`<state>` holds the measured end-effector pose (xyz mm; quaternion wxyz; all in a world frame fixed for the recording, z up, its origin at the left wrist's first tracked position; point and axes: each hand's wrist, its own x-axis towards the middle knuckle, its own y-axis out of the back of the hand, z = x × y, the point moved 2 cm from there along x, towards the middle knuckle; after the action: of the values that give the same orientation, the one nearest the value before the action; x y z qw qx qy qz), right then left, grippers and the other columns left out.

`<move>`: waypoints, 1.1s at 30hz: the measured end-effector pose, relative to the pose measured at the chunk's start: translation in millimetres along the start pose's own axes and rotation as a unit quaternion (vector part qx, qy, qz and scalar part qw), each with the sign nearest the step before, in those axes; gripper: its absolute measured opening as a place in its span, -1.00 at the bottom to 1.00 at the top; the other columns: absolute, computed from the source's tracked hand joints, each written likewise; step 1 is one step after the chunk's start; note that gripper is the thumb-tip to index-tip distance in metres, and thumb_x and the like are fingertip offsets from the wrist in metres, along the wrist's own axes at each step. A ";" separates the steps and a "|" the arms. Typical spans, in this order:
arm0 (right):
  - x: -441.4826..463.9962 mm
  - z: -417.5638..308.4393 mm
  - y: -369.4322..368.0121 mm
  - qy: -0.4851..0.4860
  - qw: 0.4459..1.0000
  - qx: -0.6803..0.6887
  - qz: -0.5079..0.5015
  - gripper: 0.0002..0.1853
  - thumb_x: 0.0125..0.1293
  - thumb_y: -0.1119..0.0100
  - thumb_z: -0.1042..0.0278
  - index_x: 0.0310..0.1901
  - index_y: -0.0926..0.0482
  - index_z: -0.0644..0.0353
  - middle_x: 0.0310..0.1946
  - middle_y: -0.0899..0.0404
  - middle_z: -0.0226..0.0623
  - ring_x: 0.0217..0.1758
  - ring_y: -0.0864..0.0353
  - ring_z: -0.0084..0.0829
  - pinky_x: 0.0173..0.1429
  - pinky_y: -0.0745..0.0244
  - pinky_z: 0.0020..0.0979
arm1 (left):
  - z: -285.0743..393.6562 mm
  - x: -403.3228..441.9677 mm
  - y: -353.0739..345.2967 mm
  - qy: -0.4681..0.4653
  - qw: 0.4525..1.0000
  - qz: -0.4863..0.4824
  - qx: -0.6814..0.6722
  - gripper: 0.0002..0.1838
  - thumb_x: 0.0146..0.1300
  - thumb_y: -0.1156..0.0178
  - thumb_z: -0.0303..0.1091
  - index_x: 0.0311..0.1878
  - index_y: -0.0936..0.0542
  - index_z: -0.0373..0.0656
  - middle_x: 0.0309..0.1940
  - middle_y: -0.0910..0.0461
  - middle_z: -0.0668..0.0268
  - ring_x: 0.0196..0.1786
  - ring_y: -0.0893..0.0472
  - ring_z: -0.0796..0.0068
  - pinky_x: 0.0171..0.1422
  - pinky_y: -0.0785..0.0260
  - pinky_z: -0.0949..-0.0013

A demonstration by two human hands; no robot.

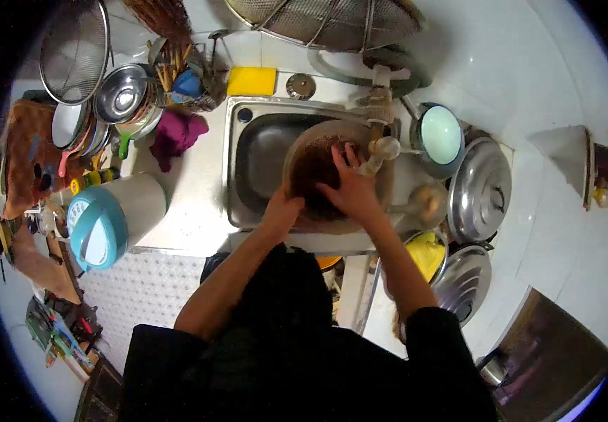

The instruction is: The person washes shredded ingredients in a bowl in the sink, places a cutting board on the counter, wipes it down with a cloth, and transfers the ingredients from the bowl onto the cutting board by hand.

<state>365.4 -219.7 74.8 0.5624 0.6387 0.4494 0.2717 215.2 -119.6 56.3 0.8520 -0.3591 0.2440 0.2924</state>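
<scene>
A round, translucent basin (381,200) sits in the right part of the metal sink (262,151), under the tap (386,148). Dark brown stuff (312,165) fills its middle; its kind cannot be made out. At the basin's near left rim, my left hand (284,212) is closed on the edge, its fingers partly hidden. My right hand (353,184) reaches over the basin with fingers spread, the tips at the dark contents. Nothing is visible in its grasp.
A yellow sponge (251,81) and a sink strainer (300,86) lie behind the sink. Left stand a blue-lidded container (100,232), a purple cloth (177,137) and stacked pans (122,95). To the right are a pot (441,133) and large metal lids (481,190).
</scene>
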 end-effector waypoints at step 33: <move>8.1 19.7 38.0 -0.270 0.828 0.486 0.078 -0.70 0.32 -0.12 0.47 0.09 -0.55 0.23 0.13 -0.52 0.03 0.20 -0.51 -0.16 0.28 -0.41 -0.16 | 22.7 -15.4 -8.0 -0.035 0.996 -0.031 0.073 -0.48 0.22 0.09 -0.60 0.30 -0.25 -0.24 -0.01 -0.55 0.07 -0.22 -0.71 0.09 -0.21 -0.71 0.15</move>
<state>396.0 -220.6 105.8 0.2552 0.9102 0.3026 -0.1218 214.3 -111.9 83.9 0.8926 -0.2928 0.2237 0.2598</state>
